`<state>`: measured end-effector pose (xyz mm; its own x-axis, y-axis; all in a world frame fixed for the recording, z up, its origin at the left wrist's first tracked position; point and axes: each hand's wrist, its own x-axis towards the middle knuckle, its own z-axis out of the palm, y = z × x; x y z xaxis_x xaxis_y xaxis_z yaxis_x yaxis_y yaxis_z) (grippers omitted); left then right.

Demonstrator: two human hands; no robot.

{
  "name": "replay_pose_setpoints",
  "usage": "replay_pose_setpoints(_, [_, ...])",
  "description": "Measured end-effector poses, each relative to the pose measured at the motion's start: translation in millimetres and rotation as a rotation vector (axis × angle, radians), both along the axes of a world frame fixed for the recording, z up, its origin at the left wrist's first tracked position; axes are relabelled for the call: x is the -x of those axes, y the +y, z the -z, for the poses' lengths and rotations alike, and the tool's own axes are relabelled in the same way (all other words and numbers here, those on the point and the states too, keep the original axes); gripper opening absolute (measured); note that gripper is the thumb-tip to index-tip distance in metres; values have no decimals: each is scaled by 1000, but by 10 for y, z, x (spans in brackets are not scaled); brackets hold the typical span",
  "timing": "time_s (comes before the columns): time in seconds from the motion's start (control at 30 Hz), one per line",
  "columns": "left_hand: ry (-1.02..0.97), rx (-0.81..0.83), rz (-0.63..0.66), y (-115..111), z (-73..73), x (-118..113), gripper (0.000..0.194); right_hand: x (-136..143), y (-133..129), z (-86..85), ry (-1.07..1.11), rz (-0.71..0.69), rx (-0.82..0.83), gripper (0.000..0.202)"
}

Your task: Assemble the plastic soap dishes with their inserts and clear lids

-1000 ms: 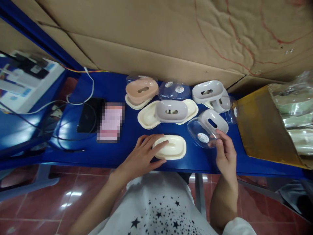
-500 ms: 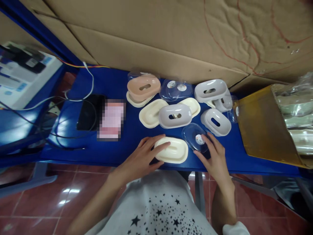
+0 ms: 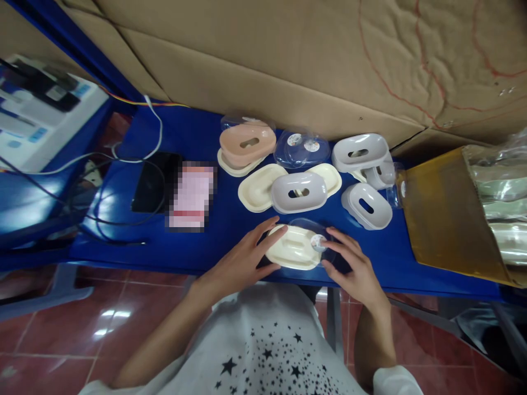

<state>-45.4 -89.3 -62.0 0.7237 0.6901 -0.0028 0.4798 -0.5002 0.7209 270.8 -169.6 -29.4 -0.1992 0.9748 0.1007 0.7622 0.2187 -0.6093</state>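
Note:
A cream oval tray (image 3: 288,249) lies near the table's front edge. My left hand (image 3: 249,255) is at its left end, with fingers around the rim and the index finger over the top. My right hand (image 3: 349,260) grips a clear lid (image 3: 329,230) with a round sticker, and the lid overlaps the tray's right part. Behind them a light grey slotted dish (image 3: 299,193) rests across two cream trays (image 3: 260,189). Further back left sits a peach slotted dish (image 3: 247,144), and more grey dishes (image 3: 366,207) are at the right.
Clear lids (image 3: 300,151) lie at the back of the blue table (image 3: 230,236). A cardboard box (image 3: 440,214) with wrapped items stands right. Left are a black device (image 3: 150,184), a blurred pink rectangle (image 3: 191,197), cables and a power strip (image 3: 45,120).
My right hand has moved the clear lid left, from beside the cream tray to over its right part. My left hand stays at the tray's left end. The view has shifted slightly.

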Motion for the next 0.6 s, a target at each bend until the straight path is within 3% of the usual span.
replay_pose_setpoints(0.13, [-24,-43,1,25,12,-33,92,202,85,-31,-26,-139,-4,45])
replay_pose_setpoints(0.4, [-17,-110,61,59,-38,5,92,344,118,-5,-96,-155,-26,52])
replay_pose_setpoints(0.6, [-37,-101,3,77,16,5,75,418,129,42,-148,-177,-50,48])
